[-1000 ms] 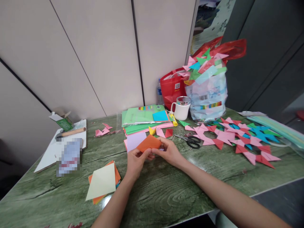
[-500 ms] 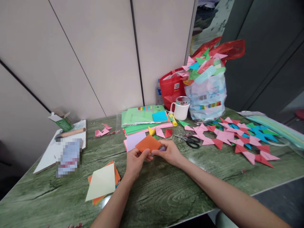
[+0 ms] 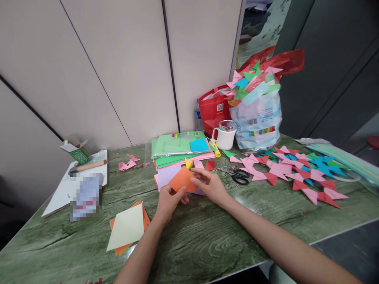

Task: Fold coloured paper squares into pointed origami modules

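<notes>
I hold a folded orange paper a little above the green table, near its middle. My left hand pinches the paper's lower left edge from below. My right hand grips its right side, with the fingers curled over the top edge. A lilac sheet lies flat just behind the orange paper. A small stack of square papers with a pale yellow sheet on top lies to the left of my left forearm.
Stacked coloured paper, a white mug, black scissors, a red bag and a clear bag of folded pieces stand behind. Several pink, red and blue folded shapes cover the right side. A white board lies at left.
The orange paper has tilted and narrowed as a fold closes. My right hand's fingers have slid up over its top right edge. My left hand has stayed in place.
</notes>
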A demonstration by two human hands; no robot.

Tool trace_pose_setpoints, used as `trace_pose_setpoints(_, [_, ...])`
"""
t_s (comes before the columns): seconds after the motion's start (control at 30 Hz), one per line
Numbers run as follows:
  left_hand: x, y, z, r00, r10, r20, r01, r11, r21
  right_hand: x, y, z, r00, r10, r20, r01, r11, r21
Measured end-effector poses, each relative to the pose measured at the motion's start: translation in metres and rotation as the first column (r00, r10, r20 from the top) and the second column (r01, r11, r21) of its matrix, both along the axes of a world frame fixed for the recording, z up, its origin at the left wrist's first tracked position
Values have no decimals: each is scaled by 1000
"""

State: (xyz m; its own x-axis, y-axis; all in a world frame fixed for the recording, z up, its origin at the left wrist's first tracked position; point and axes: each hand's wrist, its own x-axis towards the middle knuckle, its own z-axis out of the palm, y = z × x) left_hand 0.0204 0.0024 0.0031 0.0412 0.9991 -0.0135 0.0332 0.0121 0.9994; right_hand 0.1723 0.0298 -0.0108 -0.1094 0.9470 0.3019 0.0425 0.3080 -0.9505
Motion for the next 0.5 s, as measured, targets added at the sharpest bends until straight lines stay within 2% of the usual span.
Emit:
trace_pose_setpoints(0.17, [2, -1, 0, 1000, 7, -27, -8, 1000, -14, 0, 1, -3, 993, 79, -87, -76, 996, 36])
trace_pose_setpoints(0.27, [0, 1, -1, 999, 24, 23, -25, 999, 26, 0, 1, -4, 989, 100, -112, -93, 993, 68])
trace_pose_setpoints(0.37, [-2, 2, -3, 996, 40, 82, -44, 998, 51, 1, 0, -2, 996, 63, -70, -51, 987, 154])
trace_pose_setpoints(0.5, [-4, 5, -6, 988, 48, 149, -67, 990, 123, 3, -2, 3, 999, 36, -1, -34, 948, 315])
